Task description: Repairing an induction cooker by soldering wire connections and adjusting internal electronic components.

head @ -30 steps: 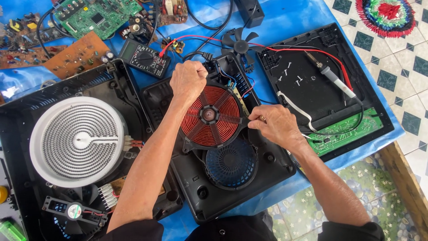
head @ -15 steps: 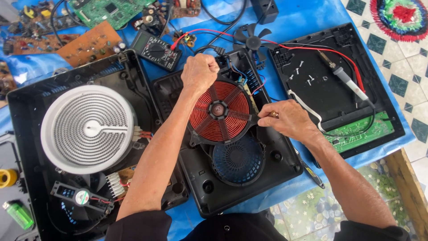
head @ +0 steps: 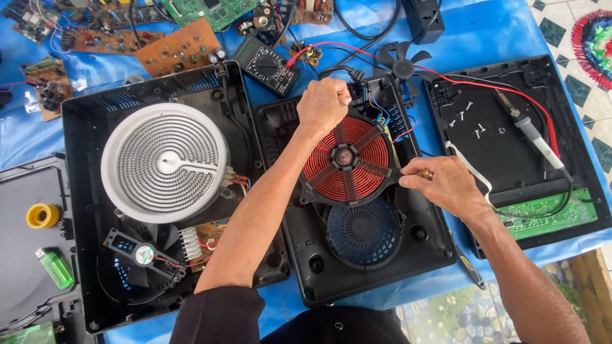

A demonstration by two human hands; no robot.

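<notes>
A round copper-red induction coil [head: 346, 159] lies in an opened black cooker base [head: 357, 267], above a round blue fan grille [head: 364, 230]. My left hand [head: 323, 104] is closed into a fist at the coil's far edge, over a bunch of wires. My right hand [head: 440, 185] pinches the coil's right edge, with a small brass-coloured part showing between thumb and fingers.
A second black casing with a white spiral heating plate [head: 164, 162] and a small fan [head: 137, 251] sits to the left. A black lid [head: 503, 146] with screws, probe leads and a green board lies right. Multimeter [head: 266, 64] and circuit boards are behind. A yellow roll [head: 43, 215] and green lighter [head: 54, 267] lie far left.
My right hand has moved down from the coil's upper right to its right edge and now pinches it. My left hand stays at the far edge. The view has shifted.
</notes>
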